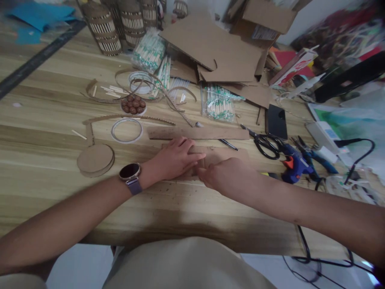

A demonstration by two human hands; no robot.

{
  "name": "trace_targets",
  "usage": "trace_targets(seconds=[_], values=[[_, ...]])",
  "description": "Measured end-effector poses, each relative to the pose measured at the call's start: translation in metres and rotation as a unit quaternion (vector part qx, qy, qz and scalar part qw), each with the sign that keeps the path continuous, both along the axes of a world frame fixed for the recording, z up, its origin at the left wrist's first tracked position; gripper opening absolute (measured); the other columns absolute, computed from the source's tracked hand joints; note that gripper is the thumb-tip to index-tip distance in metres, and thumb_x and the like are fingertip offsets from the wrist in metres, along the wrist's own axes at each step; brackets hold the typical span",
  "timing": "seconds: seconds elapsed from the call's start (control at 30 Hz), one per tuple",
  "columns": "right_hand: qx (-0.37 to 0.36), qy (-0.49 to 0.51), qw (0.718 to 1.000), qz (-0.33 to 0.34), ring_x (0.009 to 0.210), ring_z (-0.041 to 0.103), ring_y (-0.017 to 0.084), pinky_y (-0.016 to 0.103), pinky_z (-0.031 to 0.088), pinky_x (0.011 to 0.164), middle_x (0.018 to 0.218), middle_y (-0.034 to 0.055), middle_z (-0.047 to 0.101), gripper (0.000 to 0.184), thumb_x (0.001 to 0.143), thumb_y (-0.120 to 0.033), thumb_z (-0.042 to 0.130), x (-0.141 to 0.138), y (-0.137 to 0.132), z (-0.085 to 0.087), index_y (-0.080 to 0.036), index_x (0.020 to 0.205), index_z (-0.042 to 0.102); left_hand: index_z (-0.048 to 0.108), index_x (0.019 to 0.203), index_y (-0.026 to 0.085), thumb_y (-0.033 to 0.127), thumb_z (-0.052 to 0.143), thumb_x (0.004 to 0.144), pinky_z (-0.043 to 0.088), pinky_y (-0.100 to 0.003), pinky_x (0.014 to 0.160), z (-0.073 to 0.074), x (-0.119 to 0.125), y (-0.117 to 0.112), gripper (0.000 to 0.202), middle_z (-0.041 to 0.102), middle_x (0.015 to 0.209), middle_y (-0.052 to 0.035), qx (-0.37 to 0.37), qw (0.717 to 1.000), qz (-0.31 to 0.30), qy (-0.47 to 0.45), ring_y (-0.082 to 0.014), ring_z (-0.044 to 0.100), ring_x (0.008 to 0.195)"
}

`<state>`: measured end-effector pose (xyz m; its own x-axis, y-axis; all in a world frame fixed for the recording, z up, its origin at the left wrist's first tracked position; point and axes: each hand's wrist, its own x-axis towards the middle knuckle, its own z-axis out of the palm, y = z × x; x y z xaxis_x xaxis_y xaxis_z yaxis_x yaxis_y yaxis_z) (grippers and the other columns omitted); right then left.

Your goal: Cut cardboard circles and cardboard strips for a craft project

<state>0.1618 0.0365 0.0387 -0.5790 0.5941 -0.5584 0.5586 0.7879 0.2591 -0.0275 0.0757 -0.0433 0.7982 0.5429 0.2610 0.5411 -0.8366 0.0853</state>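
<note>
My left hand (177, 158), below a watch on the wrist, lies with fingers stretched over a strip of brown cardboard (222, 154) on the table. Against the same strip, close to the left fingertips, rests my right hand (225, 172). Its fingers are curled closed, and whatever they hold is hidden under the hand. Just beyond both hands lies a narrower cardboard strip (198, 133), with a pen (229, 144) partly beneath it. Small dark crumbs are scattered on the wood near the left hand.
Cardboard discs (95, 158), a tape roll (126, 130) and a dish of brown balls (133, 105) are on the left. Scissors (264, 142), a phone (276, 121), a blue glue gun (296, 164) and pliers (315, 156) lie right. Cardboard sheets (210, 44) are stacked behind.
</note>
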Motion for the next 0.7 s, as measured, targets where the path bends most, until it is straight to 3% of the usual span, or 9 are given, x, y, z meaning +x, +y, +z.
trace_targets(seconds=[0.47, 0.7], values=[[-0.014, 0.008, 0.998, -0.052, 0.074, 0.075, 0.023, 0.032, 0.022, 0.042, 0.088, 0.0039, 0.079, 0.040, 0.094, -0.005, 0.048, 0.004, 0.001, 0.005, -0.023, 0.126, 0.065, 0.065, 0.134, 0.026, 0.027, 0.044, 0.104, 0.049, -0.045, 0.091, 0.000, 0.000, 0.000, 0.036, 0.057, 0.118, -0.0154, -0.003, 1.000, -0.002, -0.007, -0.0299, 0.048, 0.104], [0.021, 0.034, 0.999, -0.027, 0.064, 0.071, 0.022, 0.030, 0.020, 0.042, 0.073, 0.0050, 0.075, 0.039, 0.094, -0.007, 0.048, 0.018, 0.000, -0.009, -0.021, 0.127, 0.065, 0.065, 0.133, 0.027, 0.030, 0.044, 0.105, 0.048, -0.043, 0.090, 0.000, 0.000, 0.001, 0.035, 0.056, 0.117, -0.0140, 0.004, 1.000, -0.001, -0.004, -0.0288, 0.048, 0.104]])
